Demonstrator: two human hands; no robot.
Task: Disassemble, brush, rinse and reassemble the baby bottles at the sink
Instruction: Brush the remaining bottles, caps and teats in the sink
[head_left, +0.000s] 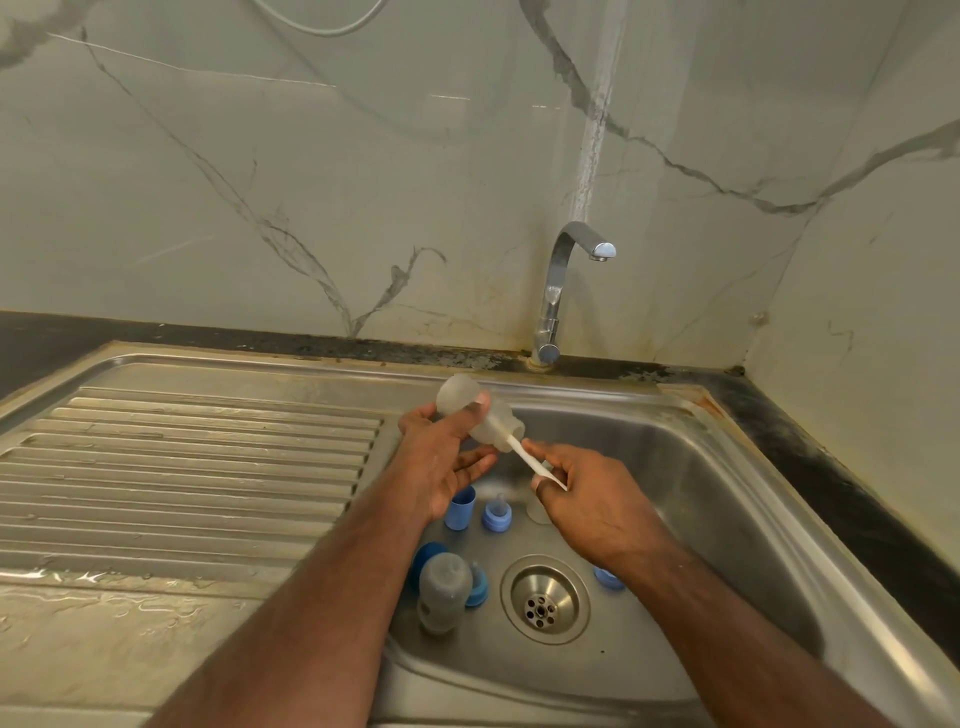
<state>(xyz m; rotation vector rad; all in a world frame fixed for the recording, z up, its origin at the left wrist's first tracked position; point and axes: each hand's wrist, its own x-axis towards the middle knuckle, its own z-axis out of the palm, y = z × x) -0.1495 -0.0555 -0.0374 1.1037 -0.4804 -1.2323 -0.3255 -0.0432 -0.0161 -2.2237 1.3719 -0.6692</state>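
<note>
Frosted bottle (470, 410) between left thumb and fingers (480, 460)

Head view, single wide-angle: looks forward and down from standing height, close over sink basin (701, 467); tap (558, 291) and marble wall (311, 182) ahead

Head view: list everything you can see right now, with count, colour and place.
Held bottle: one, frosted clear, over basin's back left.
Brush handle: one, white, entering the held bottle's mouth.
Second bottle: one, frosted grey, lying left of drain.
Blue cap: one, basin floor.
Teat rings: at least three, blue, basin floor.
Drain: one, steel, basin centre.
Tap: one, chrome, behind sink.
Left hand: holds bottle.
Right hand: pinches brush handle.
</note>
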